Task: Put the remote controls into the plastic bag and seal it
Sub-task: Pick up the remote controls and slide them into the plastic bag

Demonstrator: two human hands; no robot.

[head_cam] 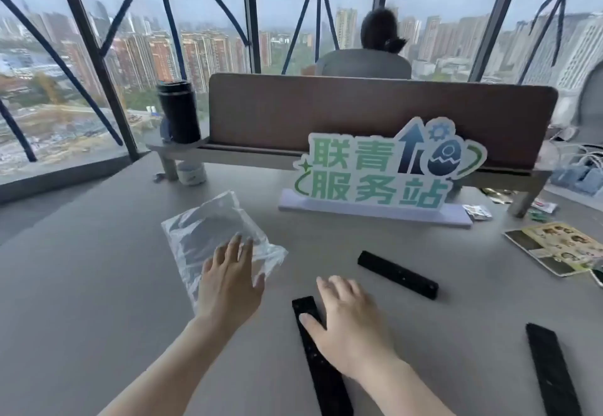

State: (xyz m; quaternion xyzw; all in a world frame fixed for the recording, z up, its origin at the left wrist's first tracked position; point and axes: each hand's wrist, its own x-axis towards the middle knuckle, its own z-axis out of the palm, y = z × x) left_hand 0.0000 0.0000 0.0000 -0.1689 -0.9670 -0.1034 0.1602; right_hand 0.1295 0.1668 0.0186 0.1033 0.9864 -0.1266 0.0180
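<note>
A clear plastic bag (208, 232) lies flat on the grey table, left of centre. My left hand (228, 278) rests on its near right part, fingers spread, palm down. Three black remote controls lie on the table. My right hand (346, 321) lies palm down over the nearest remote (315, 363), thumb across it, fingers apart. A second remote (398, 274) lies beyond my right hand, angled. The third remote (551, 370) lies at the lower right, apart from both hands. The bag looks flat; I cannot tell whether anything is inside.
A green and white cut-out sign (385, 170) stands behind the remotes on a pale base. A black flask (178, 112) stands on a low shelf (182, 149) before a brown divider. A printed leaflet (561, 249) and small packets lie at the right. A person sits behind the divider.
</note>
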